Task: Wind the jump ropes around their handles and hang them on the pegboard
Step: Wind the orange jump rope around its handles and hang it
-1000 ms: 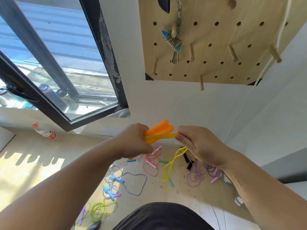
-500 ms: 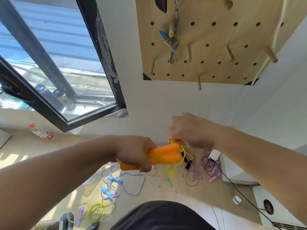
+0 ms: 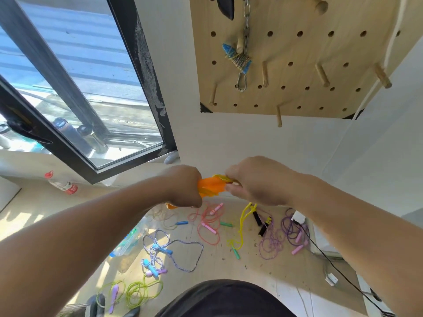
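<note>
While in left hand (image 3: 183,186), yellow-roped orange handles (image 3: 210,186).

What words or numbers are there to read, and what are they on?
None can be read.
Red label on the red-capped bottle: too blurred to read.
Blue and green label on the clear bottle lying flat: too blurred to read.

No lettering, number or brand can be read here. The nearest thing to print is the red label on the clear plastic bottle with a red cap (image 3: 61,184), lying on the floor just below the black-framed window (image 3: 146,92), and it is too small and blurred to make out. The yellow marks on the black jump-rope handles (image 3: 263,226), on the floor well to the right of that window, are likewise too small to tell as letters.
</note>
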